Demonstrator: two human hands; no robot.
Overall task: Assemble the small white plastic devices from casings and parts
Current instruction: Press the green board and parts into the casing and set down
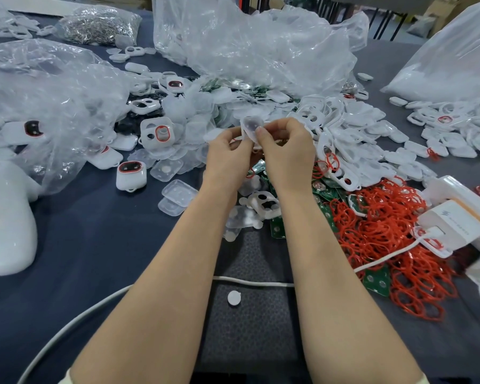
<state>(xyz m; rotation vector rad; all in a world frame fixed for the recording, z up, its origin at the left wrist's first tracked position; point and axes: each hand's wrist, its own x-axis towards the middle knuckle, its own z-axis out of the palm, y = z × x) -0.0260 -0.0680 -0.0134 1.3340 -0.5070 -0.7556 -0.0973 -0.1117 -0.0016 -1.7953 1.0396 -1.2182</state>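
Observation:
Both my hands are raised over the middle of the table and hold one small translucent white plastic part (251,126) between them. My left hand (227,155) pinches its lower left edge. My right hand (284,146) grips its right side, thumb on the face. Below the hands lie a white casing with two holes (263,204), green circuit boards (326,189) and clear membrane pieces (178,194). A heap of red rubber rings (385,225) spreads at the right. An assembled white device (130,176) stands at the left.
Crumpled clear plastic bags (250,48) fill the back and left, with piles of white casings (372,126) around them. A white charger box (455,217) sits at the right, its cable (250,281) crossing the near table. A bag of metal parts (100,23) lies far left.

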